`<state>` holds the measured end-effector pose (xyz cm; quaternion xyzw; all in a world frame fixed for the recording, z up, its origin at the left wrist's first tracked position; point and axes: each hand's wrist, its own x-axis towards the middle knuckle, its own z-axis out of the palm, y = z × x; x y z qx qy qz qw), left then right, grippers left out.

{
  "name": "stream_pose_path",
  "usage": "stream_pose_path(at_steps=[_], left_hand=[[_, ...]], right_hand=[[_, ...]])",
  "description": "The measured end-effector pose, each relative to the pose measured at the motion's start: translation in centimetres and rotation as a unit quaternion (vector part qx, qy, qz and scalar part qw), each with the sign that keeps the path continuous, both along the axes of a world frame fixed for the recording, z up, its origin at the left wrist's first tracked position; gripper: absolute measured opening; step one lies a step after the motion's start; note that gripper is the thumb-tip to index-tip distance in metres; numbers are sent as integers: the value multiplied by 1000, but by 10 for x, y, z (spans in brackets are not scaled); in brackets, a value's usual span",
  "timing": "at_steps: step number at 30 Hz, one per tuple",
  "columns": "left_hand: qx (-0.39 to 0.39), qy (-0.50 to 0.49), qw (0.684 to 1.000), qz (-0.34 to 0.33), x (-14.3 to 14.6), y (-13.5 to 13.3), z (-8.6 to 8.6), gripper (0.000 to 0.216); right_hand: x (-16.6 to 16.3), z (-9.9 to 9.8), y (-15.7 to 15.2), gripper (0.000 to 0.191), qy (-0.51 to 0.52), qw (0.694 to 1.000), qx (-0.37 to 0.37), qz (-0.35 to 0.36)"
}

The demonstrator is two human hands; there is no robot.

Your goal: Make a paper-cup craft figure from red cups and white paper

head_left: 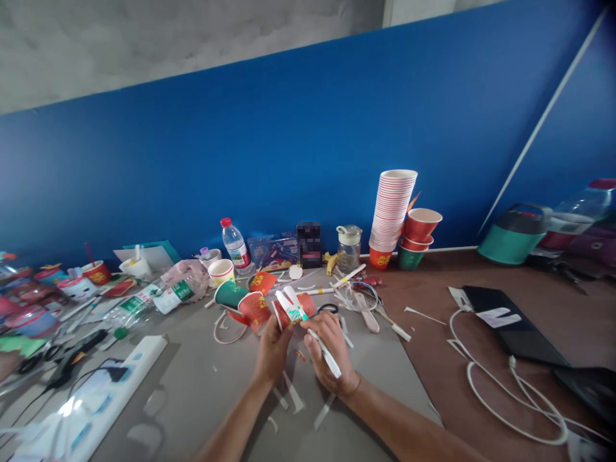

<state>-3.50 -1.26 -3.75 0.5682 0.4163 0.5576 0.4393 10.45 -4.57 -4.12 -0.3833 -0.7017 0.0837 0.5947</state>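
Observation:
My left hand (272, 350) is closed on a cut-up red paper cup (291, 308) with white flaps, held just above the grey table (202, 378). My right hand (327, 350) grips a white pen-like tool (325, 353) whose green tip touches the cup. Both hands meet at the table's middle. Behind them lie a green cup (230, 294) and a red cup (255, 309) on their sides. Scissors (330, 308) lie just beyond my right hand. White paper strips (293, 393) are scattered under my wrists.
A tall stack of red-striped paper cups (392, 212) stands by the blue wall, with more cups (418, 239) beside it. A water bottle (235, 244), a glass jar (348, 247), a white power strip (96, 401) at left, and a dark tablet (513, 324) with white cable (486, 388) at right.

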Motion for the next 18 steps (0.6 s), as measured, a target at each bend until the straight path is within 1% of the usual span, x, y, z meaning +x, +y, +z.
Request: stream_pose_path(at_steps=[8,11,15,18], left_hand=[[2,1,1000,-15,3,-2,1,25],[2,1,1000,-12,2,-2,-3,26],[7,17,1000,-23,0,1,-11,26],[17,29,999,-32,-1,1,-13,28]], right_hand=[[2,2,2,23,-3,1000,-6,-4],[3,4,2,23,3,1000,0,-16],[4,5,3,22,6,1000,20,-3],[3,4,3,21,16,1000,17,-15]])
